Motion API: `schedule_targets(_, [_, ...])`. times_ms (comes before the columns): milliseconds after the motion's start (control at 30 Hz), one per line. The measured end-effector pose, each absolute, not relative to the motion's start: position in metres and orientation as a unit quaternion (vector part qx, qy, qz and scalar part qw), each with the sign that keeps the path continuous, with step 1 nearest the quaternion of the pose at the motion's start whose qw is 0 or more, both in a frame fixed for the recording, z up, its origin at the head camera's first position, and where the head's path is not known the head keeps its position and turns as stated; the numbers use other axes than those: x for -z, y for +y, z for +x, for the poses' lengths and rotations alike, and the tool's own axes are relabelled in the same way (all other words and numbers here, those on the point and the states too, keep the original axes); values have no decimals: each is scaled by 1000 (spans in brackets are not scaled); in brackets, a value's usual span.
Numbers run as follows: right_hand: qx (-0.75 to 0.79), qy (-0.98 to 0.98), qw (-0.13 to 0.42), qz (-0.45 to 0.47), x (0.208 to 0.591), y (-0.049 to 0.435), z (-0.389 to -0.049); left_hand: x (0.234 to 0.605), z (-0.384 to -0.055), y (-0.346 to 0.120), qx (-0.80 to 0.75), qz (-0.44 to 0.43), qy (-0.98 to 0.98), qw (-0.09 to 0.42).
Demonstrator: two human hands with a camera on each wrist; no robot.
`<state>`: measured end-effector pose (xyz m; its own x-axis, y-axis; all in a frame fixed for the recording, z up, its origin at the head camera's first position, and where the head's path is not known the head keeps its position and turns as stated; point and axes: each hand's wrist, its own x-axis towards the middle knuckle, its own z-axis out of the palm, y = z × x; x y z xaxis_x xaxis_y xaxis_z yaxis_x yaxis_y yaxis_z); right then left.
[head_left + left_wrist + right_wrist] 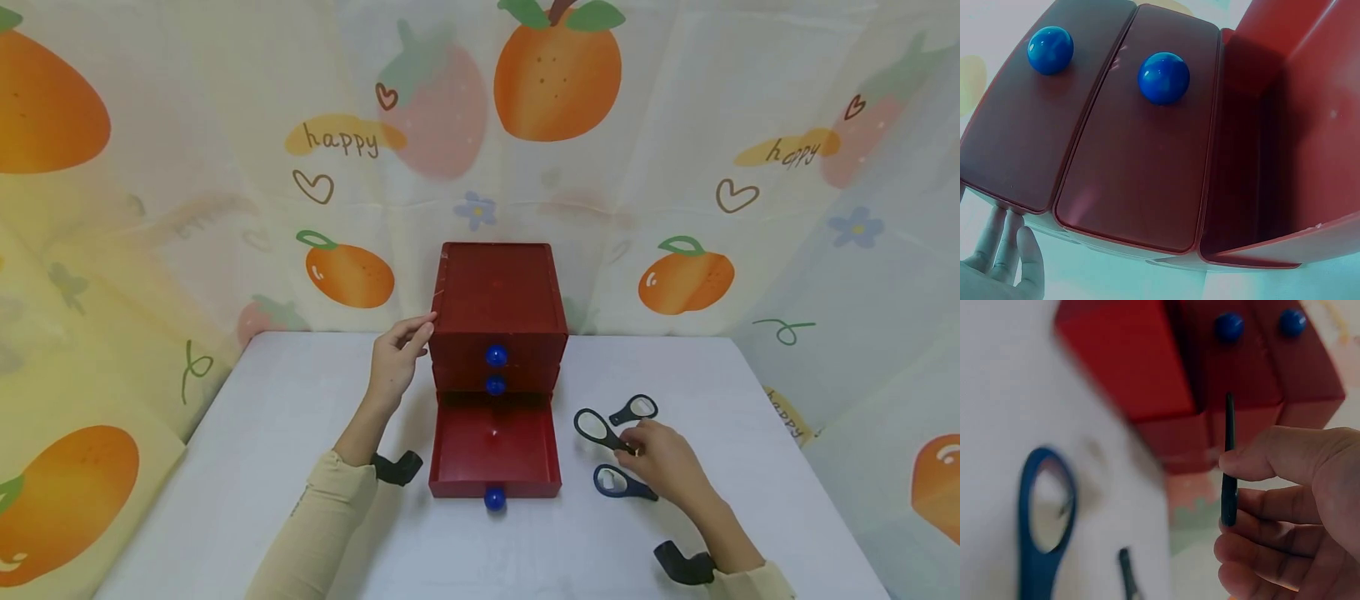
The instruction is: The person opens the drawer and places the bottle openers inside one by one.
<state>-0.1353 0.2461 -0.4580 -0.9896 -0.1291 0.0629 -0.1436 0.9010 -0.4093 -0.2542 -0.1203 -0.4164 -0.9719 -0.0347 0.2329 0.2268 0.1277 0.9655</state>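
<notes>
A red drawer cabinet (495, 287) with blue knobs stands at the back of the table, its bottom drawer (495, 458) pulled out. Fingertips of my left hand (393, 358) touch the cabinet's left side near the top, fingers nearly straight. My right hand (663, 458) pinches a small dark-rimmed magnifying glass (595, 427) by its handle, between thumb and fingers. It appears edge-on in the right wrist view. Two more magnifying glasses lie on the table close by: a dark one (636, 407) behind the hand and a navy one (613, 482) in front.
The white table (285, 400) backs onto a fruit-print cloth (675, 83). The two upper drawers are closed, with blue knobs (497, 356) on their fronts. Each wrist wears a black camera mount, one (397, 468) beside the open drawer's left side.
</notes>
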Motion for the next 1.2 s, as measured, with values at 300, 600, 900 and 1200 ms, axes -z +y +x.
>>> schedule_targets(300, [-236, -963, 26, 125, 430, 207, -142, 417, -254, -120, 661, -64, -741, 102])
schedule_targets(600, [-223, -955, -2, 195, 434, 148, -161, 414, -254, -120, 663, -55, -741, 85])
schedule_targets(900, [-161, -953, -66, 246, 454, 102, -174, 388, -235, -114, 653, -54, -751, 85])
schedule_targets(1200, [-86, -961, -94, 246, 470, 78, -177, 390, -234, -115, 655, -58, -749, 84])
